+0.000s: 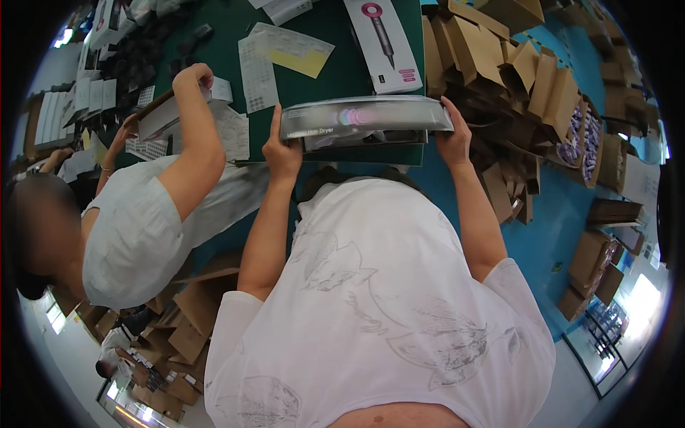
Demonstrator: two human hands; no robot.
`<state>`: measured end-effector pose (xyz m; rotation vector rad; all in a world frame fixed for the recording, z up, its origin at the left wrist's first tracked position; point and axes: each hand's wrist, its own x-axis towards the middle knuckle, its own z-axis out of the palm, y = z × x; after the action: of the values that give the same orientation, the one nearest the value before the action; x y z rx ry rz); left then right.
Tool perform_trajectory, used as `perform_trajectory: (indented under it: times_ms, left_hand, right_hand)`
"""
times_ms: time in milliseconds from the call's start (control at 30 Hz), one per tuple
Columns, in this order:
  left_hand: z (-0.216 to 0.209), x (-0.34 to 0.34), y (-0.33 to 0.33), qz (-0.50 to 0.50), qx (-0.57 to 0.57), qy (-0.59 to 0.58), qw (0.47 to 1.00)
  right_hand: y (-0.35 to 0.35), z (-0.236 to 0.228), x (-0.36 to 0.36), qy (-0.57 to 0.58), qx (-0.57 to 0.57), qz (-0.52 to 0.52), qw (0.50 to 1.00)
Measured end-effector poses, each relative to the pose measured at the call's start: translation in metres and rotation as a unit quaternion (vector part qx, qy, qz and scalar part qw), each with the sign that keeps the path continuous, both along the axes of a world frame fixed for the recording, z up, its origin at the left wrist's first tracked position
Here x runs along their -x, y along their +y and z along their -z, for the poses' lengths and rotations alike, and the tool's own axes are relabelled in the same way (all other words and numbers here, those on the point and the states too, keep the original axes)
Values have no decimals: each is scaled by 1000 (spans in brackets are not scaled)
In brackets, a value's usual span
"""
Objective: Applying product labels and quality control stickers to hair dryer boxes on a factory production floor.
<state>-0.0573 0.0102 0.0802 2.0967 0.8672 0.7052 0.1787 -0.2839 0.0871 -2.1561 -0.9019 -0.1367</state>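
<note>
A long, glossy hair dryer box (378, 118) is held level at the table's near edge, its narrow printed side facing me. My left hand (283, 151) grips its left end, thumb side pointing up along the corner. At the opposite end, my right hand (454, 139) presses with the fingers along the box's edge. Under the box there is a darker part whose details I cannot make out. Just beyond it on the green table (314, 78) lies another box (384, 46), white, with a picture of a pink-and-grey hair dryer.
White sheets (258, 75) and a yellow paper (303, 63) lie at the back left. A co-worker (143, 221) on my left handles an upright carton (158, 118). Open brown cartons (492, 53) crowd the right side, above a blue floor (539, 250). Black parts (146, 53) are heaped far left.
</note>
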Motion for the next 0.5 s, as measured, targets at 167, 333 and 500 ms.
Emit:
perform_trajectory:
  times_ms: [167, 333, 500]
  left_hand:
    - [31, 38, -10, 78, -32, -33, 996]
    - [54, 73, -4, 242, -178, 87, 950]
    - [46, 86, 6, 303, -101, 191, 928]
  right_hand:
    - [-36, 36, 21, -8, -9, -41, 999]
    - [-69, 59, 49, 16, 136, -115, 984]
    - [-78, 38, 54, 36, 248, -162, 955]
